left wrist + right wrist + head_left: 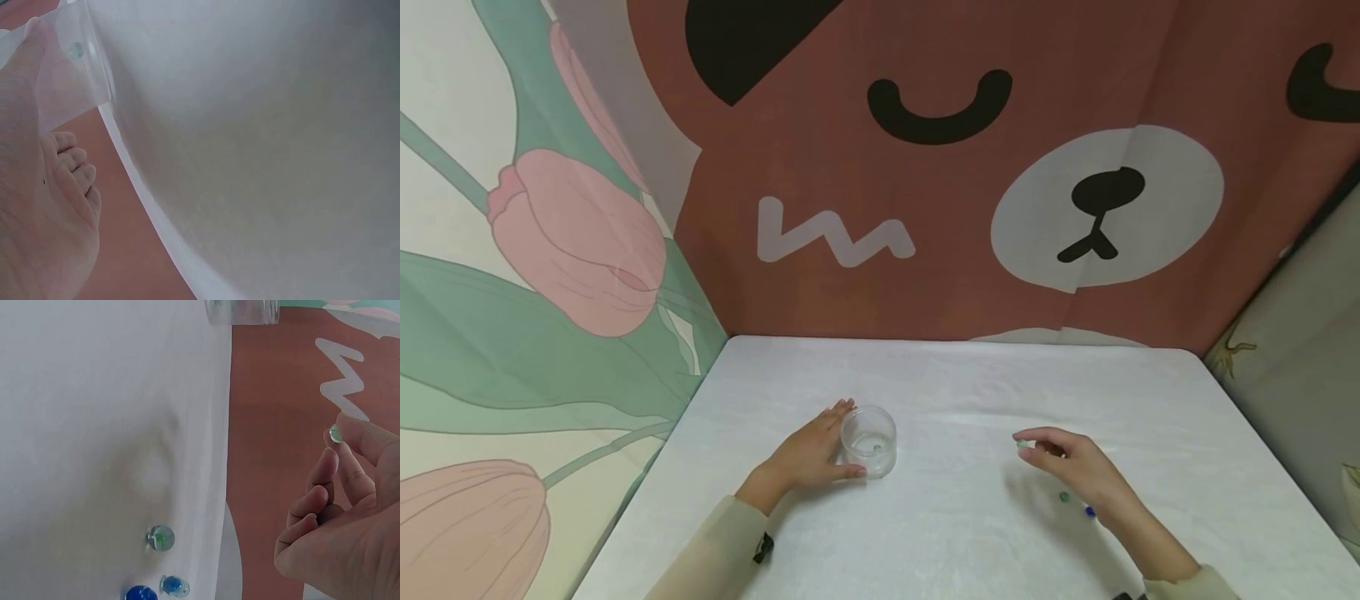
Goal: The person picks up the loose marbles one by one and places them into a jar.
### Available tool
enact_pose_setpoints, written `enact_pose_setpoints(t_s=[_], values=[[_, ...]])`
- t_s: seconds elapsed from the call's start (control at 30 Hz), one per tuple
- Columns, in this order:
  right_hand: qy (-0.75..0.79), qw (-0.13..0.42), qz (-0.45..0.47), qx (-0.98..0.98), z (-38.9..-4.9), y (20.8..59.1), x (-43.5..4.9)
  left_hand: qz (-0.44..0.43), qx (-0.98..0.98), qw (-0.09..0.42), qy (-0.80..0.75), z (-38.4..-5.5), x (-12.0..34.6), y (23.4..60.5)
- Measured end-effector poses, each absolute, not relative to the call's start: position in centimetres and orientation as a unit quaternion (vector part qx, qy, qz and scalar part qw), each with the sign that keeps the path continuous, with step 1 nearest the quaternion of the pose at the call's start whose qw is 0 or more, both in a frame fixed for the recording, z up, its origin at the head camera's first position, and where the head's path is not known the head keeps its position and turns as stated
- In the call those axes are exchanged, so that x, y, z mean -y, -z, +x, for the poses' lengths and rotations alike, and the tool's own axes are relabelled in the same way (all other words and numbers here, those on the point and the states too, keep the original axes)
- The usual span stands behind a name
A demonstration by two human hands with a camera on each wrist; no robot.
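My left hand (808,457) holds a clear cylindrical jar (887,437) from its left side, thumb in front and fingers behind. The jar stands upright on the table, and a greenish marble (75,50) shows through its wall in the left wrist view. To the right, above the table, my right hand (1082,468) pinches a pale green marble (335,434) between thumb and index finger. Below that hand lie a clear marble with green inside (161,538), a clear-and-blue marble (175,586) and a dark blue marble (141,593).
A white cloth covers the table (955,533). Behind it hangs a brown curtain (947,292) with a bear print, and a tulip-print curtain (610,367) runs along the left side. A grey-green curtain (1292,383) hangs at the right.
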State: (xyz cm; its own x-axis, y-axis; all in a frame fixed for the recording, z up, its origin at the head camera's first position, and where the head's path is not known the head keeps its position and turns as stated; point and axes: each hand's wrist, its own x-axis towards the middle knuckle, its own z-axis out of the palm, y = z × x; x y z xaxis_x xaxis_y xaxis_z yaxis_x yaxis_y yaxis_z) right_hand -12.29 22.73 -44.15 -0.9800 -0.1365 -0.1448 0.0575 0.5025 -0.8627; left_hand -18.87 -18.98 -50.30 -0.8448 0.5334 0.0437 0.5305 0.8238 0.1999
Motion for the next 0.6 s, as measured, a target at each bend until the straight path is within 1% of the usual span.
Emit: enact_pose_setpoints(t_s=[0.6], values=[[0.522, 0.096, -0.033, -0.847, -12.9, 44.7, -20.4, 0.279, -0.954, 0.003, -0.107, -18.9, 19.1, 50.6]])
